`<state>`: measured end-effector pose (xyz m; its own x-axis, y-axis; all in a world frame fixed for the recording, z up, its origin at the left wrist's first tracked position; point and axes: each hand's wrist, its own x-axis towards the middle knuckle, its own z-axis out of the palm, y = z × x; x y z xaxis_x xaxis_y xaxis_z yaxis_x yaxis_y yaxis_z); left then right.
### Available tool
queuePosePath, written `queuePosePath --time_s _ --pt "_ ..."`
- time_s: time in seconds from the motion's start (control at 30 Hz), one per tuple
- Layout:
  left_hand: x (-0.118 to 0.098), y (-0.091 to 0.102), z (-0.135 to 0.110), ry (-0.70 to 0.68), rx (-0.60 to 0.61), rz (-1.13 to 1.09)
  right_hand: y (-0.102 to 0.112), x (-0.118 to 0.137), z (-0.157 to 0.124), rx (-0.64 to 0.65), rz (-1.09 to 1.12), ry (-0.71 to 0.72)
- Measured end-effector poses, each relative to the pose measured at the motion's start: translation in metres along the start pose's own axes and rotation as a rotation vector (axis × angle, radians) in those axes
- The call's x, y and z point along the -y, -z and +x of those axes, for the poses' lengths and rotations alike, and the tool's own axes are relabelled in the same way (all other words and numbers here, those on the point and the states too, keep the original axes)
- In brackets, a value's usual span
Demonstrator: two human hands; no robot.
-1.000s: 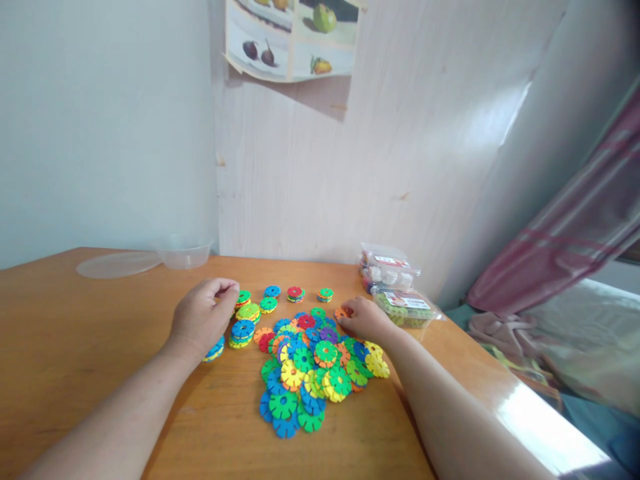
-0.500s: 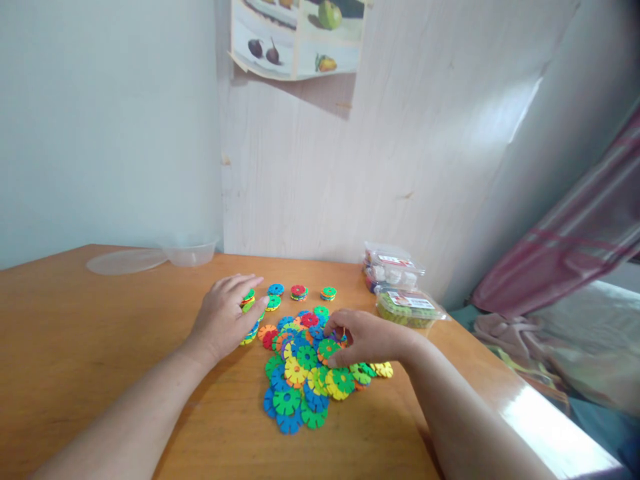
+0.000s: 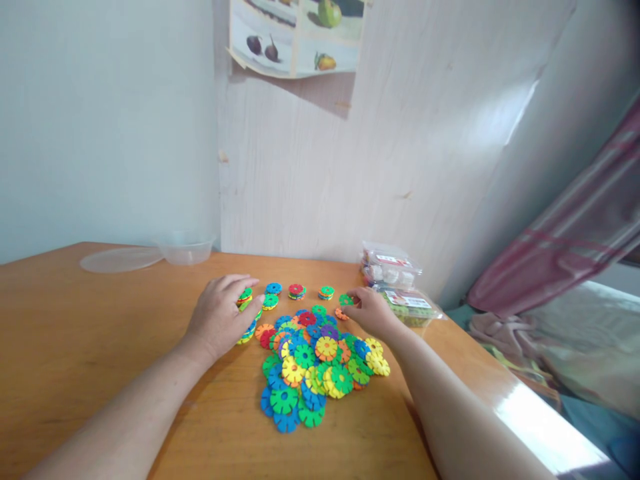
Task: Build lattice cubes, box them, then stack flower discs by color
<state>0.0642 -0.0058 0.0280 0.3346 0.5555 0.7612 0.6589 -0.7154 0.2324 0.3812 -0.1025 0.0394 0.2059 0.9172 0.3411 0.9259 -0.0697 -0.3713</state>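
My left hand [image 3: 217, 317] rests at the left stacks, its fingers spread and thumb held apart, partly hiding several stacked snowflake discs [image 3: 245, 335]. At the far right of the back row, my right hand [image 3: 375, 313] pinches a green snowflake disc [image 3: 345, 300] between thumb and fingers. An orange disc [image 3: 341, 313] lies just under the thumb. Between both hands spreads a loose pile of colourful slotted snowflake discs [image 3: 304, 355]. Behind it stand small stacks, topped blue [image 3: 273, 288], red [image 3: 297, 290] and green [image 3: 327, 292].
Clear plastic boxes [image 3: 410, 301] with labels stand at the back right, beside my right hand. A clear bowl [image 3: 186, 250] and a round lid [image 3: 121, 260] sit at the back left. The wooden table [image 3: 125, 333] meets the wall behind; a bed [image 3: 575, 347] lies to the right.
My right hand has moved from the pile to the back right, taking a green disc with it. A yellow disc now shows on the pile there. My left hand has barely moved.
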Motion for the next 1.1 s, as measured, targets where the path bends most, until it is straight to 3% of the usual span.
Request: queuePosePath --time_s 0.27,0.37,0.53,0.63,0.73,1.0,1.1 --pt "0.0 0.0 0.0 0.014 0.018 -0.012 -0.011 -0.006 0.004 0.153 -0.174 -0.027" --pt "0.0 0.0 0.0 0.006 0.024 -0.002 -0.011 -0.005 0.004 0.197 -0.161 -0.04" --pt "0.0 -0.001 0.0 0.01 0.019 0.001 0.002 0.006 -0.005 0.151 -0.005 0.009" --pt "-0.001 -0.001 -0.001 0.014 0.015 0.001 0.018 0.023 -0.017 0.375 0.173 0.128" --pt "-0.001 0.0 -0.001 0.012 0.016 0.001 0.029 0.038 -0.028 0.534 0.187 0.254" --pt "0.0 0.0 -0.001 0.0 0.024 0.004 0.02 0.041 -0.029 0.508 0.123 0.29" --pt "0.0 -0.001 0.0 0.015 0.021 -0.007 0.016 0.033 -0.022 0.339 0.161 0.213"
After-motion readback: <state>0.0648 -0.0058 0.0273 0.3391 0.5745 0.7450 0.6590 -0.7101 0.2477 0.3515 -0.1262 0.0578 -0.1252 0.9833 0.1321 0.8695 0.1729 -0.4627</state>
